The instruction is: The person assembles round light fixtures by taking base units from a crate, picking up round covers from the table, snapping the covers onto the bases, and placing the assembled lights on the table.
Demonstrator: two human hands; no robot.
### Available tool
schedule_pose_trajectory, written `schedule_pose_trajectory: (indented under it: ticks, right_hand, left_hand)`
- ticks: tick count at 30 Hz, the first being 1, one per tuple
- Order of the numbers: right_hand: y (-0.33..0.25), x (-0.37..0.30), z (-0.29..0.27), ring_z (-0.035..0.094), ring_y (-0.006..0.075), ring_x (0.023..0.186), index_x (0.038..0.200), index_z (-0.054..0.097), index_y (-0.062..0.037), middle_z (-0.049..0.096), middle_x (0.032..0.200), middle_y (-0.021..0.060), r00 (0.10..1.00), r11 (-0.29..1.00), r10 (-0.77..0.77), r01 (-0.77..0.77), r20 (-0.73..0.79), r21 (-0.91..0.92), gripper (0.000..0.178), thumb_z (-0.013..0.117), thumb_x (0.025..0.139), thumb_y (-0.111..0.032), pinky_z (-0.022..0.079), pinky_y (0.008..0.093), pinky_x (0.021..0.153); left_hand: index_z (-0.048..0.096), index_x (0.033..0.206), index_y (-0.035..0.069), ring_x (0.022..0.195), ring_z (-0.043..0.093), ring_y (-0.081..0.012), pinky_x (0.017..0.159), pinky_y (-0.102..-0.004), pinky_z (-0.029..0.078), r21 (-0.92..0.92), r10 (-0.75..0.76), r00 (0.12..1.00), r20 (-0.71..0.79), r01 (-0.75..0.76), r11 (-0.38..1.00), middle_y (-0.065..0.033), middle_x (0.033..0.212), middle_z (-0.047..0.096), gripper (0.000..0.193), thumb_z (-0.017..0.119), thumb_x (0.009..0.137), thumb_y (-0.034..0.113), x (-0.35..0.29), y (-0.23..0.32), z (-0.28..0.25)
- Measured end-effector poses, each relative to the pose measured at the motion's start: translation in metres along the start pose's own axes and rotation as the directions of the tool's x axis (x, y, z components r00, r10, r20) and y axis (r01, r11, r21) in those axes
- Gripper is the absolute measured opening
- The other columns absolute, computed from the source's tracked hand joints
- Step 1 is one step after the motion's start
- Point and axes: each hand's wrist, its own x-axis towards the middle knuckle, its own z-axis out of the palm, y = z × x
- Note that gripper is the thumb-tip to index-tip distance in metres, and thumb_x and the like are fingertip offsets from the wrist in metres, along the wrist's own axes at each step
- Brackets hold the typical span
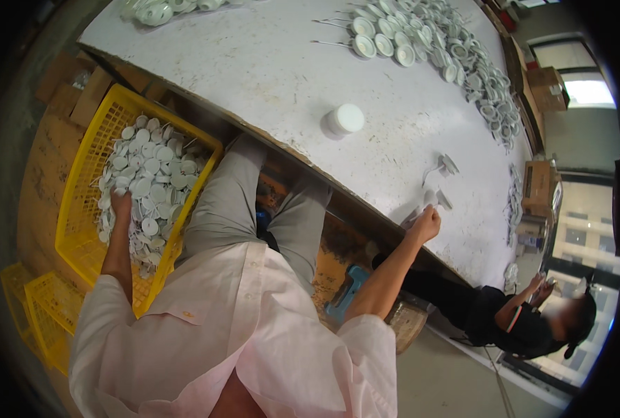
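Note:
My left hand [121, 206] is down in a yellow plastic basket [80, 188], at the edge of a heap of white round disc-like pieces [158, 164]. Its fingers look drawn together, but what they hold is lost among the pieces. Over the right part of the white table, my right hand [427, 224] is closed, with a small white round piece [429, 198] at its fingertips. Just beyond that hand lie two white round pieces, the farther one [449, 164] with a thin wire. A white cylindrical stack or tub [347, 119] stands alone on the table [275, 90].
Many white round pieces with wires [421, 38] are heaped along the table's far right. A clear bag of white parts [155, 10] lies far left. Smaller yellow baskets [52, 299] sit lower left. Another person [526, 324] in dark clothes is at the right; a blue stool [346, 292] is below.

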Motion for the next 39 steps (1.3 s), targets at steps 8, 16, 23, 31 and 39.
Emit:
schedule_pose_trajectory:
  ticks: [8, 16, 23, 31, 39]
  right_hand:
    - [-0.111, -0.233, 0.044, 0.043, 0.0012, 0.058, 0.083, 0.056, -0.0070, 0.053, 0.073, -0.0049, 0.663, 0.914, 0.029, -0.320, 0.748, 0.248, 0.005, 0.062, 0.084, -0.007, 0.037, 0.0171, 0.052]
    - [-0.147, -0.246, 0.059, 0.050, 0.0053, 0.066, 0.089, 0.058, -0.0021, 0.057, 0.072, -0.0011, 0.366, 0.966, -0.169, -0.123, 0.915, 0.228, 0.009, 0.063, 0.082, -0.004, 0.042, 0.0199, 0.060]
    - [-0.164, -0.129, 0.129, 0.048, 0.0103, 0.051, 0.073, 0.052, -0.0047, 0.052, 0.061, 0.0020, 0.809, 0.995, 0.070, -0.098, 0.584, 0.017, 0.030, 0.071, 0.078, -0.028, 0.040, 0.0250, 0.046]
    - [-0.144, -0.118, 0.132, 0.045, 0.0074, 0.048, 0.070, 0.049, -0.0077, 0.047, 0.057, 0.0006, 0.727, 0.953, 0.149, -0.287, 0.670, 0.100, 0.029, 0.067, 0.083, -0.027, 0.036, 0.0205, 0.043]
    - [-0.140, -0.121, 0.131, 0.049, 0.0086, 0.051, 0.083, 0.059, -0.0014, 0.054, 0.064, 0.0026, 0.765, 0.894, 0.148, -0.375, 0.627, 0.246, 0.022, 0.063, 0.086, -0.022, 0.040, 0.0209, 0.044]
  left_hand:
    - [0.030, 0.137, 0.002, 0.116, 0.050, -0.0236, 0.081, -0.0284, 0.049, -0.760, 0.727, 0.330, 0.602, 0.517, 0.394, -0.0154, 0.131, 0.047, 0.074, 0.070, 0.074, 0.001, -0.201, 0.355, -0.033]
    - [0.049, 0.113, 0.001, 0.090, 0.059, -0.0123, 0.082, -0.0282, 0.049, -0.837, 0.709, 0.448, 0.545, 0.333, 0.434, -0.0062, 0.102, 0.061, 0.055, 0.079, 0.067, 0.008, -0.202, 0.377, -0.050]
    - [0.050, 0.111, 0.002, 0.091, 0.058, -0.0130, 0.081, -0.0284, 0.048, -0.820, 0.697, 0.468, 0.543, 0.120, 0.559, -0.0062, 0.099, 0.061, 0.055, 0.079, 0.065, 0.008, -0.200, 0.356, -0.047]
    - [0.050, 0.112, 0.002, 0.094, 0.057, -0.0137, 0.083, -0.0290, 0.047, -0.795, 0.640, 0.500, 0.584, 0.190, 0.576, -0.0063, 0.100, 0.061, 0.059, 0.081, 0.063, 0.010, -0.199, 0.337, -0.041]
    - [0.050, 0.113, 0.002, 0.091, 0.058, -0.0109, 0.083, -0.0274, 0.047, -0.799, 0.694, 0.462, 0.553, 0.055, 0.599, -0.0043, 0.100, 0.061, 0.053, 0.077, 0.067, 0.004, -0.207, 0.350, -0.044]
